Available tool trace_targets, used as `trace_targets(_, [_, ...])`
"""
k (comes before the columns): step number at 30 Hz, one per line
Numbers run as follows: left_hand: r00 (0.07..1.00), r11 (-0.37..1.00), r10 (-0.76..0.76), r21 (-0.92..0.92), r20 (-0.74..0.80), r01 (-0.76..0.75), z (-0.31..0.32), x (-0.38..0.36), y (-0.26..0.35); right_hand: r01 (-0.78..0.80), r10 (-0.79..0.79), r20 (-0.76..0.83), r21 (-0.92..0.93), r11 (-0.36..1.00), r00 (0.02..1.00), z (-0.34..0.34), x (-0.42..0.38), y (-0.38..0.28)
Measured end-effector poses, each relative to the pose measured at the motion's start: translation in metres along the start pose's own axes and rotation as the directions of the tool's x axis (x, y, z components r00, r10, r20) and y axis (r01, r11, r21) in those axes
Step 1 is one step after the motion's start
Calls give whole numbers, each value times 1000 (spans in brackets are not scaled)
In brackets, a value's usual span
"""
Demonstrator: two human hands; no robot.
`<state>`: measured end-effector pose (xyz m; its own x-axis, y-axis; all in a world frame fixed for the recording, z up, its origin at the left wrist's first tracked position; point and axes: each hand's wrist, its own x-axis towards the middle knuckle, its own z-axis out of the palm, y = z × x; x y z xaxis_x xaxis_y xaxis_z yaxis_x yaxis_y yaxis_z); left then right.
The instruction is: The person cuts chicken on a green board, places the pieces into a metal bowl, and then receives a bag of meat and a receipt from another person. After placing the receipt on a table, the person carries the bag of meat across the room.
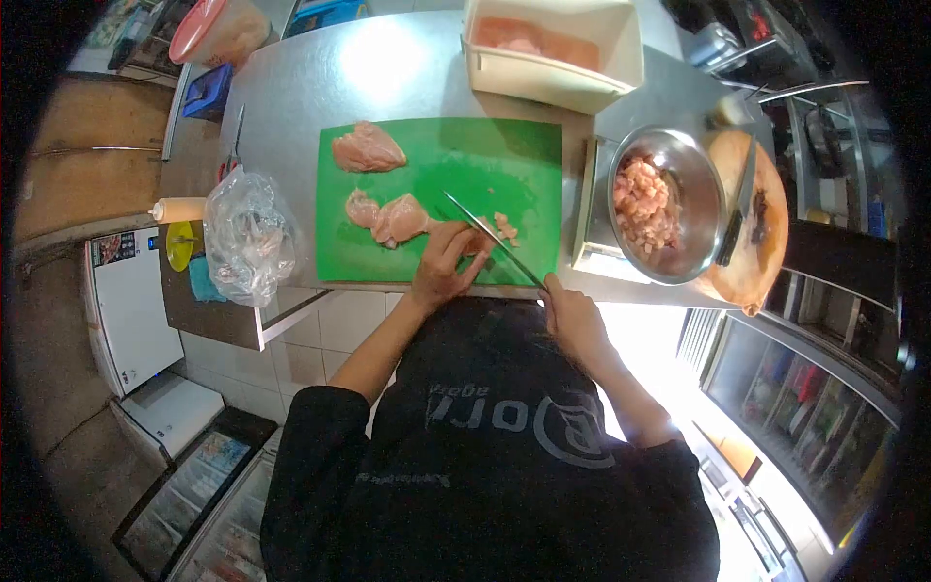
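Raw pale-pink meat, partly cubed, on green board; knife slanted beside small cubes.

The work surface is a metal-topped table, its finish reflecting a strong patch of light toward the back left. I note a green cutting board lying flat at the centre, close along the front edge. Just behind its right portion stands an upright cream tub. To the right of the green board is a pale-edged, box-like item, largely covered by a steel bowl; what directly bears the bowl cannot be determined. A rounded wooden board occupies the right end, reaching the front edge. At the left front lies a crumpled clear plastic bag, with red-handled scissors just behind it.
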<state>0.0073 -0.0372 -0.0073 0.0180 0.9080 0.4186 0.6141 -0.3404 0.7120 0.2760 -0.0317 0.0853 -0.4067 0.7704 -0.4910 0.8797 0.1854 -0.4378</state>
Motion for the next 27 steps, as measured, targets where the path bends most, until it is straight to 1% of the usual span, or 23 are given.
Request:
trace_targets(1, [999, 999, 35, 10, 38, -36, 1, -1, -3, -5, 5, 11, 4, 1000, 1000, -1, -3, -4])
trace_targets(3, [999, 999, 39, 22, 39, -39, 3, -3, -6, -73, 77, 82, -53, 996, 994, -3, -7, -8])
trace_targets(4, [998, 998, 52, 37, 34, -53, 4, -4, -5, -76, 80, 92, -53, 996, 992, -3, -8, -8])
trace_targets(6, [998, 999, 31, 34, 49, -33, 5, -4, -5, -60, 64, 59, -66, 996, 996, -3, -9, -9])
trace_targets(8, [998, 999, 22, 37, 54, -24, 6, -2, -4, -52, 58, 67, -84, 995, 996, 8, 6, -8])
trace_targets(10, [999, 998, 39, 57, 11, -40, 5, 0, 0, -39, 47, 68, -104, 994, 997, 24, 31, -10])
trace_targets(12, [1000, 998, 25, 58, 16, -26, 4, 0, 2, -17, 18, 41, -44, 999, 999, 38, 53, -14])
trace_targets(13, [1000, 998, 9, 55, 27, -10, 4, 0, 1, -15, 17, 39, -44, 999, 999, 42, 58, -13])
trace_targets(15, [999, 996, 24, 83, 22, -26, 6, 1, 0, 10, -10, 7, 10, 1000, 1000, 45, 61, -13])
trace_targets(16, [999, 993, 33, 110, 21, -35, 7, -2, 1, 4, -5, 12, 11, 1000, 1000, 45, 57, -13])
trace_targets(18, [999, 994, 27, 108, 27, -30, 8, -1, 1, 6, -6, -10, -18, 1000, 1000, 41, 47, -12])
trace_targets(19, [999, 993, 27, 114, 27, -30, 8, -1, 0, 4, -4, -8, -16, 1000, 1000, 39, 40, -7])
trace_targets(21, [999, 995, 24, 100, 29, -27, 8, -3, -1, -33, 29, 59, 68, 997, 998, 33, 23, 11])
trace_targets(23, [999, 995, 34, 90, 19, -35, 9, -1, -4, -13, 12, 17, 46, 999, 1000, 25, 16, 25])
trace_targets(26, [998, 991, 65, 115, 18, -67, 5, -1, 3, -7, 10, -56, 37, 999, 998, 14, 17, 22])
trace_targets(27, [999, 996, 33, 86, -37, -29, 1, 1, 12, -18, 22, -84, 46, 999, 996, 8, 18, 19])
